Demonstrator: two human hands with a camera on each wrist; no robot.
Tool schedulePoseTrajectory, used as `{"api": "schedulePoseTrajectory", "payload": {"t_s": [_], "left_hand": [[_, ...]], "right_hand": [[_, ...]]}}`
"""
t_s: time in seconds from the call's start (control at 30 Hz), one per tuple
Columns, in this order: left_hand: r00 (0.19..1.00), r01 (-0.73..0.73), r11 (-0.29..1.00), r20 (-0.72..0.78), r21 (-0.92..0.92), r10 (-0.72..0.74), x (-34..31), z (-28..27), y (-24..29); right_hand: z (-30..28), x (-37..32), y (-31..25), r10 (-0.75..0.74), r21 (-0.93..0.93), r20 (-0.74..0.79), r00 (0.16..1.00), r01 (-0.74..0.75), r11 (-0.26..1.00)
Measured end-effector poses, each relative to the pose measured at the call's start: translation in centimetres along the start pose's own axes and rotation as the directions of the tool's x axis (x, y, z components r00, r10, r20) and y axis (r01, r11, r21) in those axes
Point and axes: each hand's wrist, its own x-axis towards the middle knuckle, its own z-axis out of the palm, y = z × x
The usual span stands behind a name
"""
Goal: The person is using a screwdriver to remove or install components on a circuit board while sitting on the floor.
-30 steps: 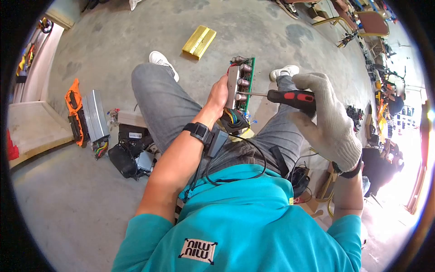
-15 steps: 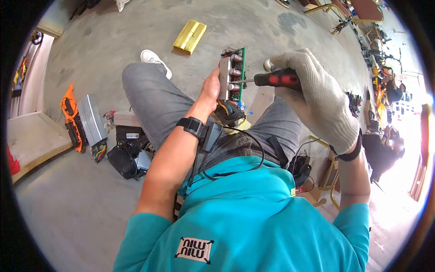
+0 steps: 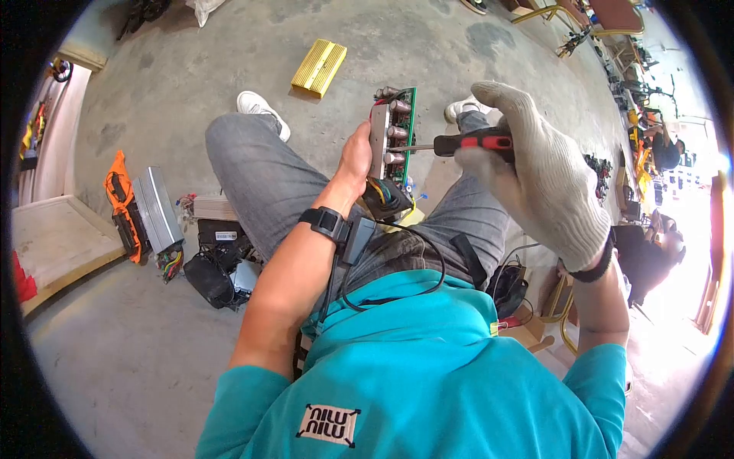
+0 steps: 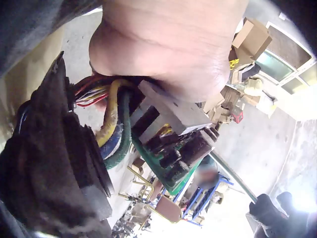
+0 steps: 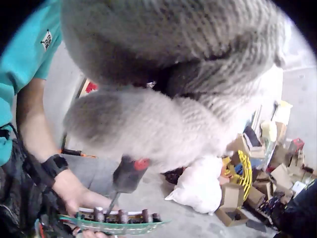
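Observation:
My bare left hand [image 3: 355,159] grips a green circuit board [image 3: 410,126] by the grey metal plate [image 3: 378,141] along its side. Brown cylindrical capacitors [image 3: 397,132] stand between plate and board. My gloved right hand [image 3: 547,180] holds a red and black screwdriver [image 3: 474,143]; its shaft reaches the plate's edge beside the capacitors. In the left wrist view, thick yellow, blue and green wires [image 4: 121,124] run from the board near a dark bundle [image 4: 54,163]. The right wrist view has the screwdriver handle [image 5: 130,173] below the gloved fingers [image 5: 129,124], its tip hidden among the capacitors.
A yellow ribbed metal case [image 3: 319,69] lies on the floor ahead. To the left are an orange and black object [image 3: 125,205], a silver case [image 3: 157,208] and black parts [image 3: 210,277]. A cable [image 3: 436,264] loops across the lap.
Board and both hands have shifted slightly left in the head view since a second ago. The screwdriver handle has turned a little, its shaft still at the plate's edge.

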Motion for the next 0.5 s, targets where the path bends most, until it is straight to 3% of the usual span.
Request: {"api": "schedulePoseTrajectory", "payload": {"t_s": [0.07, 0.13, 0.17, 0.23, 0.27, 0.33, 0.47, 0.5], "left_hand": [[0.999, -0.028, 0.999, -0.037, 0.021, 0.029, -0.3, 0.2, 0.1], [0.999, -0.018, 1.000, -0.030, 0.014, 0.019, -0.4, 0.1, 0.2], [1.000, -0.014, 0.999, -0.026, 0.043, 0.015, -0.4, 0.1, 0.2], [1.000, -0.004, 0.998, -0.022, 0.068, 0.006, -0.4, 0.0, 0.0], [1.000, 0.001, 0.998, -0.020, 0.067, 0.001, -0.4, -0.2, 0.0], [1.000, 0.003, 0.998, -0.017, 0.069, -0.002, -0.6, 0.1, 0.3], [0.998, 0.005, 0.999, -0.059, 0.054, -0.001, -0.6, 0.1, 0.2], [0.999, 0.004, 0.999, -0.040, 0.047, -0.002, -0.4, 0.1, 0.1]], "right_hand": [[-0.1, -0.1, 0.5, -0.048, 0.010, -0.026, 0.998, 0.049, 0.999], [-0.4, -0.3, 0.9, -0.279, 0.068, -0.018, 0.960, 0.280, 0.958], [-0.3, -0.2, 1.0, -0.278, 0.067, -0.015, 0.961, 0.278, 0.958], [0.0, 0.0, 1.1, -0.393, -0.093, -0.033, 0.919, 0.389, 0.917], [0.3, -0.1, 1.0, -0.393, -0.093, -0.032, 0.919, 0.389, 0.917], [0.7, -0.5, 0.5, -0.020, 0.053, -0.016, 1.000, 0.021, 0.998], [0.0, -0.8, 0.5, -0.143, 0.078, -0.068, 0.987, 0.148, 0.986], [-0.1, -0.7, 0.9, -0.247, 0.046, -0.054, 0.967, 0.250, 0.967]]}}
